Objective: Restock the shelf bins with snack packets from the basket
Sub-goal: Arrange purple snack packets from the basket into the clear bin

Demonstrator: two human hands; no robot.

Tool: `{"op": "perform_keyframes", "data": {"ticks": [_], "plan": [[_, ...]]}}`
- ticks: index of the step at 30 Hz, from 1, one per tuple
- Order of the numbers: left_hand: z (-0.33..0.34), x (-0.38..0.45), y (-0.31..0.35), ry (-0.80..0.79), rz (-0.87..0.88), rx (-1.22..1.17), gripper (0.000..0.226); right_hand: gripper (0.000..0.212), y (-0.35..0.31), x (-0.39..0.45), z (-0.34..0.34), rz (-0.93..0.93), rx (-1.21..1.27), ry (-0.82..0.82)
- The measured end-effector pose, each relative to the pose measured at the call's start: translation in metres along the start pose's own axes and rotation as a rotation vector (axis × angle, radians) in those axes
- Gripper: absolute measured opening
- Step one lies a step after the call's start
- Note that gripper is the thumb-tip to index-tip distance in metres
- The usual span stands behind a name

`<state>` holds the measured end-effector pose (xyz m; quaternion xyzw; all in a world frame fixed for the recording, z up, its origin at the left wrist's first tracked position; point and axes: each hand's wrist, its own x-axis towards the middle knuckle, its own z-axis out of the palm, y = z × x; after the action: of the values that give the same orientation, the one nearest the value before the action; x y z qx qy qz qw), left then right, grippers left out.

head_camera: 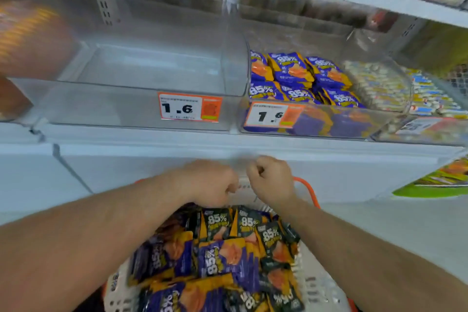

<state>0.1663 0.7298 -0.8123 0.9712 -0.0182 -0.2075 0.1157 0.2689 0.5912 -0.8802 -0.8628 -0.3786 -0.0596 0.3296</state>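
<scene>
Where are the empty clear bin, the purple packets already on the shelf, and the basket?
empty clear bin point(141, 106): head view, its front wall.
purple packets on the shelf point(291, 68): head view, a top packet's face.
basket point(316, 284): head view, its white right wall.

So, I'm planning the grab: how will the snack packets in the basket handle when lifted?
The snack packets look like thin glossy film pouches, so probably floppy, light and a bit slippery. They lie loosely heaped and overlapping in the basket, so a handful may slide or drag neighbours. Those in the shelf bin stand leaning on each other, so they likely tip unsupported.
</scene>
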Motion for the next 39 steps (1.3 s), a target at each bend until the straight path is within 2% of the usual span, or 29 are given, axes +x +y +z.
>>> {"op": "perform_keyframes", "data": {"ticks": [2, 4, 7, 10, 17, 22, 24, 27, 30, 33, 37, 39], "plan": [[0.01, -0.004, -0.007, -0.03, -0.018, -0.023, 0.012, 0.045, 0.023, -0.027, 0.032, 0.199, -0.116, -0.307], [0.013, -0.005, -0.01, -0.04, -0.031, -0.046, 0.024, 0.041, 0.039, -0.056, 0.055, 0.28, -0.182, -0.565], [0.014, -0.005, -0.012, -0.08, -0.007, -0.052, 0.028, 0.017, 0.049, -0.089, 0.078, 0.337, -0.321, -0.853], [0.014, -0.003, -0.013, -0.085, 0.01, -0.056, 0.025, 0.044, 0.054, -0.109, 0.09, 0.338, -0.486, -0.983], [0.017, -0.001, -0.019, -0.115, -0.004, -0.056, 0.027, 0.047, 0.041, -0.129, 0.102, 0.092, -0.69, -0.942], [0.017, -0.002, -0.022, -0.119, -0.024, -0.047, 0.032, 0.028, 0.028, -0.124, 0.098, 0.013, -0.614, -0.866], [0.015, -0.003, -0.022, -0.122, -0.032, -0.049, 0.035, 0.021, 0.021, -0.115, 0.09, 0.109, -0.491, -0.863], [0.011, -0.005, -0.022, -0.119, -0.04, -0.06, 0.037, 0.014, 0.02, -0.092, 0.072, 0.406, -0.159, -0.896], [0.009, -0.006, -0.026, -0.118, -0.077, -0.069, 0.037, 0.016, 0.023, -0.062, 0.043, 0.431, -0.014, -0.857], [0.009, -0.006, -0.032, -0.124, -0.17, -0.041, 0.044, 0.02, 0.018, -0.037, 0.004, 0.468, 0.124, -0.735], [-0.005, -0.01, -0.035, -0.047, -0.268, -0.131, 0.063, 0.026, 0.006, -0.008, -0.049, 0.595, 0.54, -0.626], [-0.013, -0.013, -0.037, 0.04, -0.239, -0.297, 0.059, 0.028, -0.003, 0.0, -0.071, 0.632, 0.784, -0.579]]}}
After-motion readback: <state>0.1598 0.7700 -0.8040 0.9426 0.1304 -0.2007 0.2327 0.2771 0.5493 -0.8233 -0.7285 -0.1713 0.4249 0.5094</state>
